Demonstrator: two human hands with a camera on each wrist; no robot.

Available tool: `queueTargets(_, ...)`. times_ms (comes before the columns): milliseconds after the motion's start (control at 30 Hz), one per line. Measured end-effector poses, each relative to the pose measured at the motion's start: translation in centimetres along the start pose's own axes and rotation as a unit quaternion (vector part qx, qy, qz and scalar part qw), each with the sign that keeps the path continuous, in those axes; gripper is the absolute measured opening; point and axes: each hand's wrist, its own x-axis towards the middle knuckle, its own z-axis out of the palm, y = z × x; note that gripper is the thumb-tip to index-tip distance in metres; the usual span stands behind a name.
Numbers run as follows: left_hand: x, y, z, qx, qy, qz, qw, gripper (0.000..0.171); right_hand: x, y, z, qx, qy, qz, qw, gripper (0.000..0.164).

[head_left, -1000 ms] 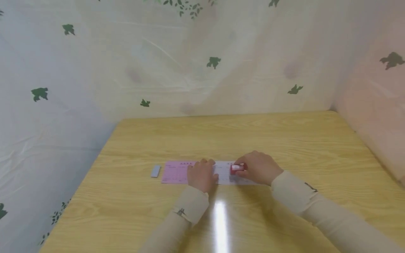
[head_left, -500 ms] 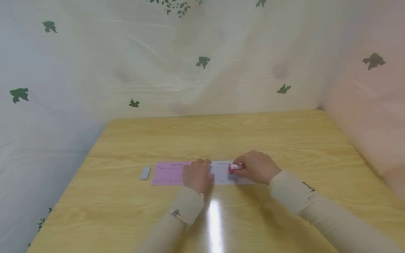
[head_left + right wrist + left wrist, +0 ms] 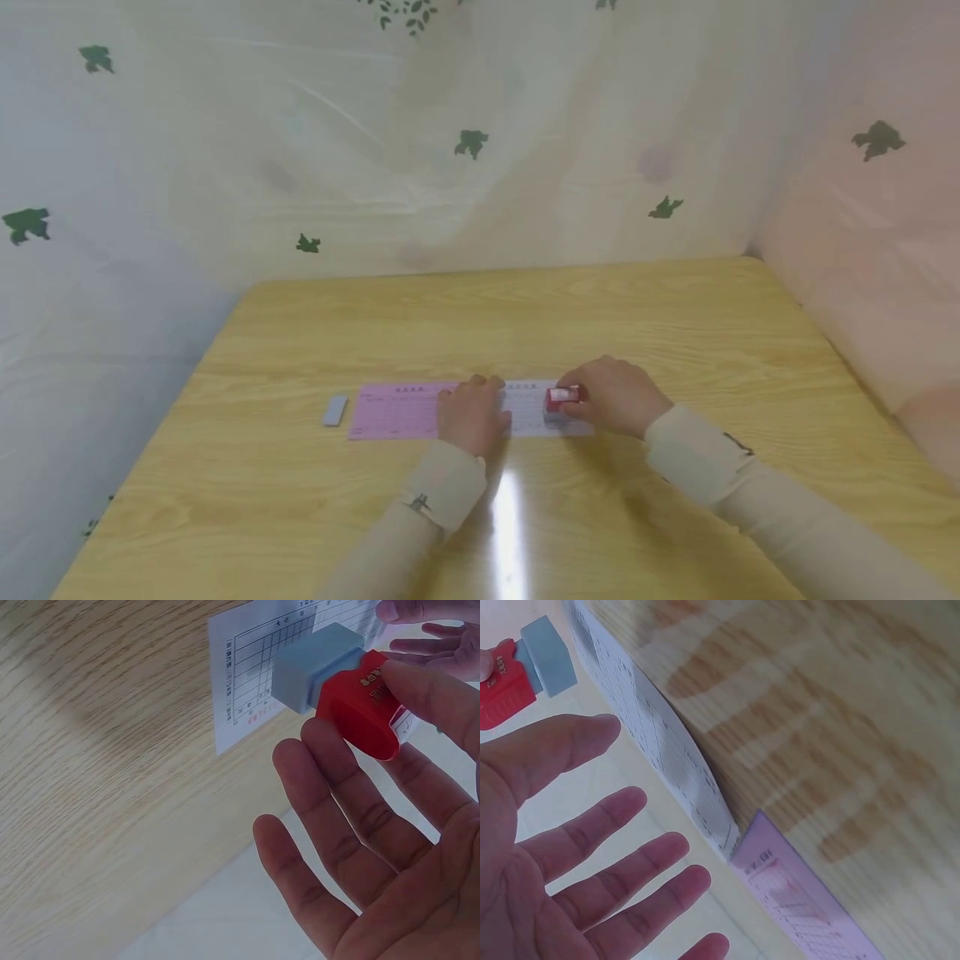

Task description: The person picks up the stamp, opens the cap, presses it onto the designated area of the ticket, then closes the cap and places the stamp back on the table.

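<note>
My right hand [image 3: 617, 396] pinches a red-handled stamp [image 3: 364, 697] between thumb and fingers; its other fingers are spread loosely in the right wrist view. The stamp has a blue-grey block base and is over the right part of a white printed form [image 3: 525, 421]. My left hand [image 3: 472, 417] lies with fingers extended where the white form meets a pink printed form [image 3: 393, 412], covering part of both. In the left wrist view its fingers are spread and hold nothing, with the stamp [image 3: 506, 686] beyond the thumb. The stamp's underside is hidden.
A small pale grey rectangular piece [image 3: 335, 410] lies left of the pink form. All of this is on a wood-grain table [image 3: 420, 325]. A pale curtain [image 3: 375, 142] with dark green bird and leaf prints hangs behind and at both sides.
The head view has turned slightly, so table and forms shift left in it. My right hand with the stamp has moved a little right relative to the white form. More of the grey base shows.
</note>
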Motion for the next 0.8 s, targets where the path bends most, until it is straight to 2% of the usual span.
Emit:
queueTargets(400,0.1,0.7,0.4,0.019,-0.004,0.003,0.9998,0.040,-0.7,0.8,-0.1,0.016,-0.005,0.030,0.999,0.029)
queueTargets(800,0.1,1.7,0.9,0.016,0.004,0.019,0.9997,0.040,-1.2,1.3,0.1,0.007,0.006,0.008,1.000,0.031)
